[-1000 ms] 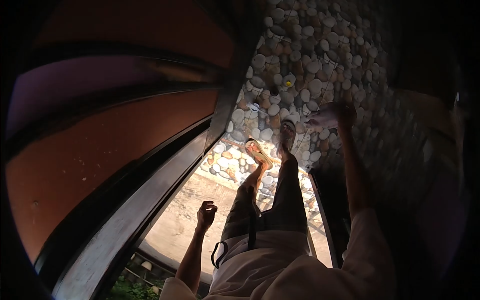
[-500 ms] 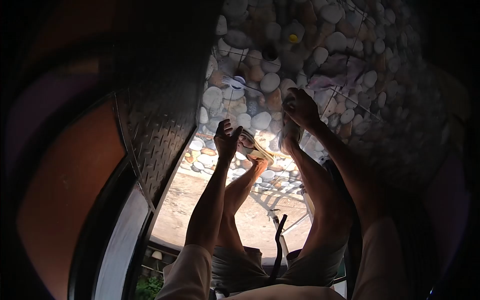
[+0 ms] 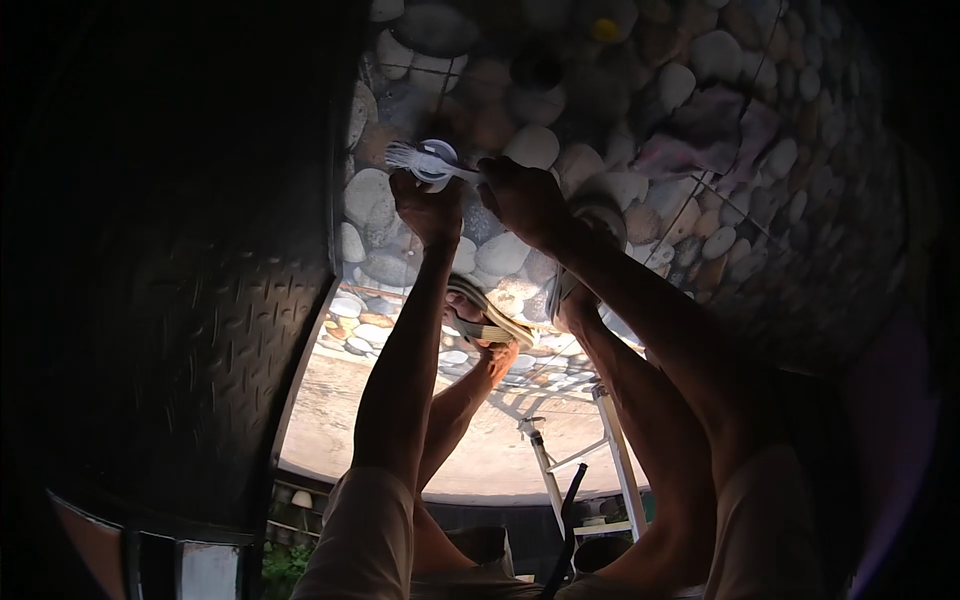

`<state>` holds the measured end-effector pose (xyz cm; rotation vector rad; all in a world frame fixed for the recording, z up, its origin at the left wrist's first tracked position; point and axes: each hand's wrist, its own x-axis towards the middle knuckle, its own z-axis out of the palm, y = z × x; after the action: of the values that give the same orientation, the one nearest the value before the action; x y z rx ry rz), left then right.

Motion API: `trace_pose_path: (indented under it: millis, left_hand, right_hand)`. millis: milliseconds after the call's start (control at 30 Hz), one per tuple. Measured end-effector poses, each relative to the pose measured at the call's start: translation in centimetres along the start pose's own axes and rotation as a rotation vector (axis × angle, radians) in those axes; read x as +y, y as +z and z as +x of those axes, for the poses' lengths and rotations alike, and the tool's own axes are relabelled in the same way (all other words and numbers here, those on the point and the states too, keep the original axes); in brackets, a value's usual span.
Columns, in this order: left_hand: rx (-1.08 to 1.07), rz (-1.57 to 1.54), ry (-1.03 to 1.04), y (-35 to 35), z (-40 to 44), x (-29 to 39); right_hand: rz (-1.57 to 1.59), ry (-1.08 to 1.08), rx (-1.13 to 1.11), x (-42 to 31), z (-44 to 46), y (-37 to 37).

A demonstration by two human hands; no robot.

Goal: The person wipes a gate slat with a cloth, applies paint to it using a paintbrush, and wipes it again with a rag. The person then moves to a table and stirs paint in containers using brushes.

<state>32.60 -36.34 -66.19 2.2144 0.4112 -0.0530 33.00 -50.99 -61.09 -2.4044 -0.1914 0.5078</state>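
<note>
A brush (image 3: 403,156) with pale bristles lies across the top of a small round container (image 3: 437,149) with a light rim. My left hand (image 3: 430,208) is closed around the near side of this container. At the other end of the brush, the fingers of my right hand (image 3: 522,198) are closed on its handle. Parts of the container and handle are hidden behind my hands. What the container holds cannot be made out.
A crumpled pinkish cloth (image 3: 710,135) lies on the pebble-patterned floor (image 3: 500,255). Beyond are a yellow spot (image 3: 605,30) and a dark round thing (image 3: 537,68). My sandalled foot (image 3: 485,318) is close by. A dark textured panel (image 3: 220,290) borders the left; a ladder (image 3: 610,440) stands behind.
Both hands have reached forward. My left hand has taken hold of the container, and my right hand has left my foot and closed on the brush handle. The view has shifted.
</note>
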Motion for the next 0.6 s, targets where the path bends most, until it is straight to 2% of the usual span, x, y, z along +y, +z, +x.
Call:
trace_pose_path:
  millis: [67, 100, 200, 267, 333, 433, 500, 600]
  left_hand:
    - [0.046, 0.012, 0.054, 0.2, 0.1, -0.2]
    - [0.079, 0.114, 0.128, 0.2, -0.1, 0.0]
    - [0.084, 0.096, 0.214, -0.1, 0.6, -0.9]
    - [0.089, 0.119, 0.239, -1.2, 0.6, 0.2]
    - [0.095, 0.130, 0.276, -2.4, 0.5, 2.5]
    - [0.019, -0.046, 0.188, -5.4, -0.2, 6.9]
    - [-0.018, 0.002, 0.118, -7.8, -1.0, 10.1]
    - [0.027, 0.003, 0.246, -12.0, -1.9, 16.8]
  right_hand:
    - [0.037, -0.016, -0.027, 0.4, -0.1, 0.6]
    - [0.037, -0.015, -0.031, 0.3, -0.3, 0.2]
    - [0.078, -0.034, -0.028, -0.1, -1.0, -1.8]
    - [0.133, -0.033, 0.084, -0.2, -2.1, -4.4]
    - [0.157, 0.015, 0.028, -1.3, -4.3, -8.6]
    - [0.257, 0.097, 0.050, -3.3, -7.9, -13.9]
    - [0.274, 0.060, 0.210, -5.7, -10.6, -18.1]
    - [0.315, 0.121, 0.203, -10.3, -14.1, -25.5]
